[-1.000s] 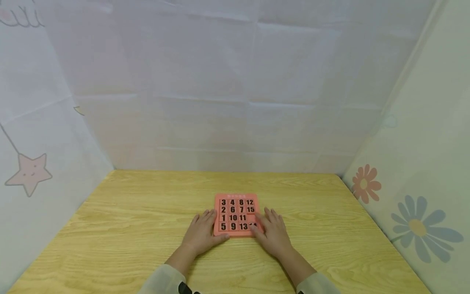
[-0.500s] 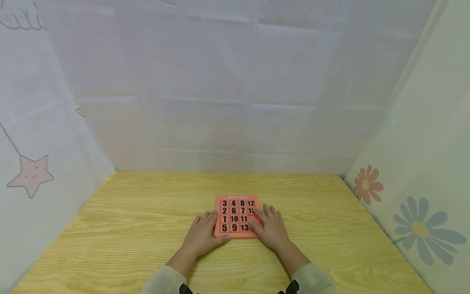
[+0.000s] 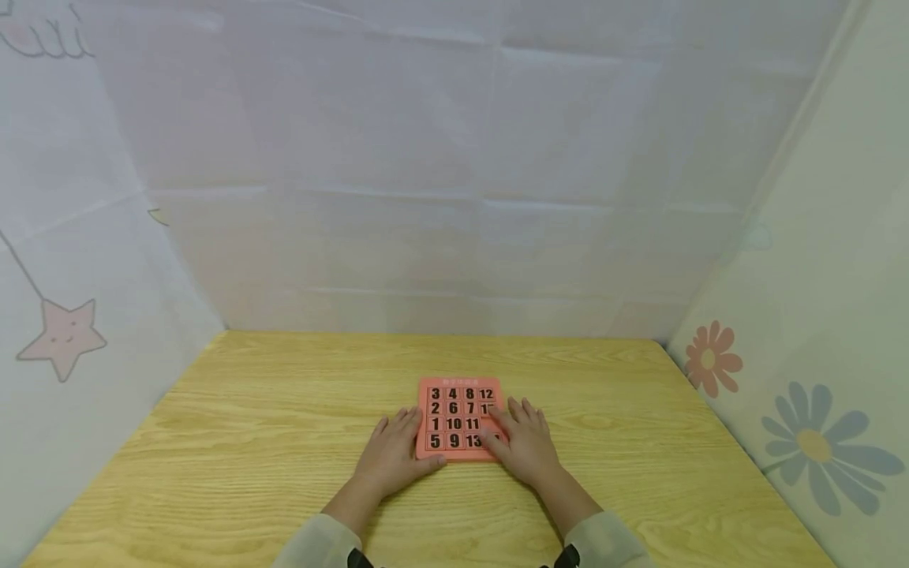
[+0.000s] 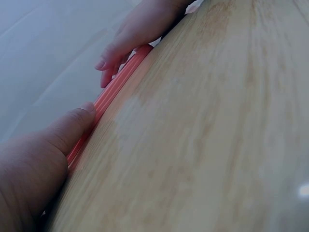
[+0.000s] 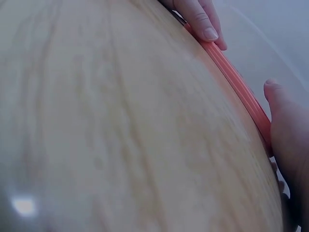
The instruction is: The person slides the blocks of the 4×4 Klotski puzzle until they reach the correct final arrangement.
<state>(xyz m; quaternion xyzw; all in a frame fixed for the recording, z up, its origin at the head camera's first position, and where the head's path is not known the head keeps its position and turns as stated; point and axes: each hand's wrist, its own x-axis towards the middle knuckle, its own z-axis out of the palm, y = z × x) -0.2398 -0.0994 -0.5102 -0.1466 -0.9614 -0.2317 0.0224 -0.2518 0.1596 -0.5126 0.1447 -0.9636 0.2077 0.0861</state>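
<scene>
A flat pink number slide puzzle (image 3: 454, 418) lies on the wooden table. Its black-numbered tiles face up, with a gap in the right column of the third row. My left hand (image 3: 390, 450) holds the near left corner, thumb along the front edge and fingers down the left side. On the other side, my right hand (image 3: 529, 448) reaches over the right edge, its index fingertip partly covering tile 15. The right thumb hides most of the lower-right tile; in the right wrist view this thumb (image 5: 273, 89) stands raised above the board.
The yellow wood-grain table (image 3: 284, 394) runs back to a creased pale cloth wall (image 3: 454, 197). Printed cloth panels stand on both sides, one with a star (image 3: 62, 339), the other with flowers (image 3: 809, 446).
My right hand has shifted slightly forward: its index finger now covers part of tile 15, which was uncovered before. My left hand keeps its hold. The visible tiles keep their order.
</scene>
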